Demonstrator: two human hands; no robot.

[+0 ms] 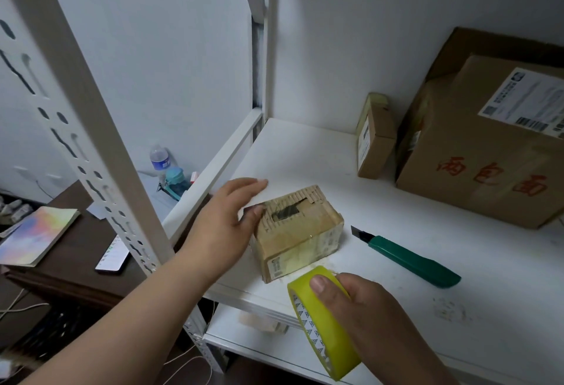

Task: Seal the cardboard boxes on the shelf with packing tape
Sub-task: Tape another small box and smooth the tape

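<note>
A small cardboard box (297, 232) sits near the front left of the white shelf (305, 152), with glossy tape over its top and front. My left hand (225, 219) rests against the box's left end, thumb on its upper edge and fingers spread behind it. My right hand (363, 308) grips a yellow-green roll of packing tape (323, 323) just in front of the box, thumb on the roll's outer face. A strip of tape seems to run from the roll to the box's front. A large cardboard box (488, 152) with red characters stands at the back right, with a slim box (375, 137) upright beside it.
A green utility knife (412, 258) lies on the shelf right of the small box, blade extended toward it. The shelf's perforated white upright (91, 146) crosses the left side. Beyond it, a dark desk (70, 250) holds a notebook, a phone and bottles. A lower shelf shows below.
</note>
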